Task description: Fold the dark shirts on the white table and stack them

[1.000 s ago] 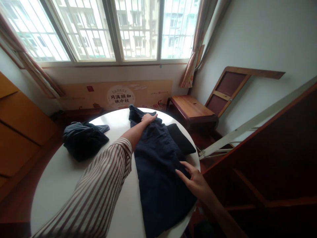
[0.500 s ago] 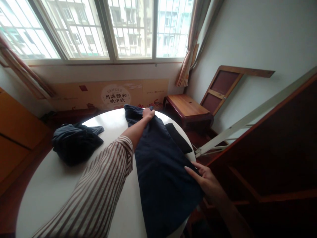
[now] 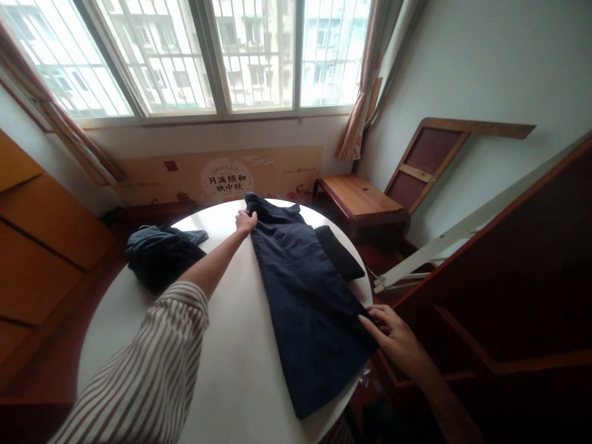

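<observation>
A dark navy garment [image 3: 309,296] lies lengthwise over the right half of the white round table [image 3: 231,370]. Its far end is bunched, while the near part is spread fairly smooth with a straight bottom edge. My left hand [image 3: 246,221], arm stretched out, grips the garment's left edge close to the far end, its fingers closed. Beside the near right corner, my right hand [image 3: 395,336] pinches the right edge between thumb and fingers. Under or just beyond the garment's right side rests a flat black folded cloth [image 3: 340,253].
A heap of dark clothing [image 3: 161,256] sits on the table's left side. Beyond the table stand a low wooden stool [image 3: 358,194] and a wooden frame panel [image 3: 423,163] against the wall. Close on the right is a large dark wooden piece [image 3: 499,308] with a metal support.
My left hand has gone from the middle of the garment's far end to its left edge. My right hand still holds the right edge. The view has shifted slightly left.
</observation>
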Available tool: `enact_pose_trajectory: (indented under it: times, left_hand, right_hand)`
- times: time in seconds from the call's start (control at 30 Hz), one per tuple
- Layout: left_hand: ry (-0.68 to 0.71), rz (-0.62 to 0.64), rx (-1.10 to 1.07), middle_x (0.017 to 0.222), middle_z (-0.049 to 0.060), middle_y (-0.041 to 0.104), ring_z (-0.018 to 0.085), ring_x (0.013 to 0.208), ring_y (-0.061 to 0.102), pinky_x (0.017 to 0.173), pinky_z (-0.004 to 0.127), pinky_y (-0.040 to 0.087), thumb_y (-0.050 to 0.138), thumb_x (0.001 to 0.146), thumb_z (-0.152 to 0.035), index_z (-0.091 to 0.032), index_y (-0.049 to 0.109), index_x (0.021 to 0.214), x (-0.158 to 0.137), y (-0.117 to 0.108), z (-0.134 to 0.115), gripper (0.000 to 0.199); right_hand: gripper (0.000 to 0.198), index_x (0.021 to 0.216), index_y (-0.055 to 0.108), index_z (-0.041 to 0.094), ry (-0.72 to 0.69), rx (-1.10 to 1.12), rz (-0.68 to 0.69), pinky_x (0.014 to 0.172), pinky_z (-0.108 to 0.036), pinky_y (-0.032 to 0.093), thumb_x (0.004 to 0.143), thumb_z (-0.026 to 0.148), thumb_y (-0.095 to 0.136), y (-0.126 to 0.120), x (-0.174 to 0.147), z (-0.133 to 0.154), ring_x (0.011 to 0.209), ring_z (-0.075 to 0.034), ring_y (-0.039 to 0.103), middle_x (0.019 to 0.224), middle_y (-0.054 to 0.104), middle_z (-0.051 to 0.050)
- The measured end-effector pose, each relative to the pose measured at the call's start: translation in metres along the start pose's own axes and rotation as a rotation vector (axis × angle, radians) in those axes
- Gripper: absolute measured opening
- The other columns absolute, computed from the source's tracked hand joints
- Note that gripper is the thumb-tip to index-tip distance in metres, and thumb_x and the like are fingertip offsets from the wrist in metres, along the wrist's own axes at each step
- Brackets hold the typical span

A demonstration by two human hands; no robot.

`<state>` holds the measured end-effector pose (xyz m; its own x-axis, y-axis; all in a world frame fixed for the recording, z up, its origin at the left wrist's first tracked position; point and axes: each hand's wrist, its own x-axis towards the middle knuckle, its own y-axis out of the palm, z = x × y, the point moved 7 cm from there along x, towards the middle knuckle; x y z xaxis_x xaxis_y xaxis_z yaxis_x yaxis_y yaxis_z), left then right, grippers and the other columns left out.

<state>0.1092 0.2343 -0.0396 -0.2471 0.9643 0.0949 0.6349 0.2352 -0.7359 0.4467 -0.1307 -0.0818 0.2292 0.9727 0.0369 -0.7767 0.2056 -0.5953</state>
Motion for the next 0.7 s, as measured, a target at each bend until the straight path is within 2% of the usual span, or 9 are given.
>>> enact_pose_trajectory:
  times: [0.1,0.17,0.27,0.3,0.37,0.43,0.5,0.6,0.7]
  left_hand:
    - [-0.106,0.003,-0.029,0.121,0.021,0.066,0.028,0.115,0.063,0.090,0.031,0.051,0.059,0.088,-0.051,-0.009,0.055,0.126,0.014,0.009,0.013,0.057]
    - [-0.173,-0.011,-0.042,0.124,0.026,0.063,0.032,0.119,0.061,0.090,0.035,0.052,0.061,0.084,-0.059,-0.005,0.052,0.130,0.024,0.018,0.014,0.071]
    - [-0.240,-0.026,-0.056,0.134,0.034,0.053,0.039,0.128,0.053,0.094,0.042,0.051,0.066,0.078,-0.062,0.000,0.044,0.137,0.038,0.029,0.013,0.089]
    - [-0.243,-0.019,-0.065,0.134,0.033,0.054,0.039,0.128,0.054,0.094,0.042,0.051,0.069,0.077,-0.059,0.000,0.045,0.137,0.042,0.032,0.013,0.088]
    - [-0.228,0.002,-0.085,0.130,0.028,0.060,0.036,0.123,0.058,0.092,0.040,0.052,0.071,0.078,-0.049,-0.005,0.052,0.132,0.051,0.036,0.013,0.072]
    - [-0.213,0.003,-0.098,0.125,0.024,0.064,0.035,0.119,0.061,0.092,0.039,0.052,0.069,0.080,-0.039,-0.009,0.059,0.125,0.058,0.033,0.016,0.055]
    - [-0.202,-0.026,-0.103,0.124,0.023,0.065,0.035,0.119,0.061,0.094,0.039,0.051,0.065,0.083,-0.032,-0.010,0.062,0.122,0.065,0.022,0.021,0.045]
    - [-0.171,-0.102,-0.112,0.127,0.020,0.063,0.031,0.119,0.061,0.097,0.037,0.049,0.059,0.087,-0.029,-0.010,0.059,0.125,0.077,-0.009,0.028,0.042]
    - [-0.129,-0.171,-0.119,0.130,0.018,0.062,0.025,0.118,0.060,0.097,0.032,0.048,0.055,0.091,-0.027,-0.010,0.055,0.129,0.088,-0.049,0.032,0.042]
  right_hand:
    - [0.037,0.078,0.071,0.021,0.037,-0.078,-0.087,0.067,-0.035,0.054,0.073,0.055,0.059,-0.004,0.004,-0.007,0.084,-0.025,0.062,0.095,0.063,-0.011]
    - [0.034,0.075,0.070,0.021,0.052,-0.120,-0.156,0.066,-0.036,0.054,0.069,0.054,0.061,-0.007,0.006,-0.012,0.085,-0.026,0.061,0.097,0.062,-0.012]
    - [0.031,0.072,0.065,0.022,0.044,-0.106,-0.121,0.064,-0.033,0.054,0.071,0.053,0.061,-0.004,0.008,-0.012,0.076,-0.023,0.062,0.087,0.063,-0.008]
    - [0.030,0.072,0.063,0.022,0.039,-0.094,-0.091,0.064,-0.032,0.053,0.073,0.052,0.061,-0.002,0.008,-0.010,0.074,-0.022,0.063,0.082,0.063,-0.007]
    - [0.027,0.076,0.060,0.023,0.040,-0.047,-0.042,0.067,-0.031,0.053,0.075,0.049,0.062,0.001,0.006,-0.004,0.075,-0.022,0.066,0.078,0.066,-0.005]
    - [0.026,0.089,0.059,0.023,0.064,0.047,0.009,0.071,-0.031,0.054,0.078,0.046,0.061,0.005,0.003,0.003,0.083,-0.024,0.069,0.087,0.071,-0.006]
    - [0.036,0.109,0.056,0.023,0.102,0.154,0.067,0.077,-0.033,0.055,0.082,0.046,0.059,0.013,-0.002,0.009,0.091,-0.025,0.070,0.099,0.073,-0.008]
    - [0.057,0.136,0.045,0.024,0.141,0.268,0.170,0.089,-0.038,0.054,0.086,0.048,0.059,0.034,-0.012,0.022,0.107,-0.026,0.067,0.115,0.071,-0.010]
    - [0.060,0.138,0.050,0.023,0.119,0.338,0.239,0.101,-0.041,0.048,0.087,0.052,0.061,0.060,-0.021,0.045,0.122,-0.028,0.059,0.128,0.065,-0.011]
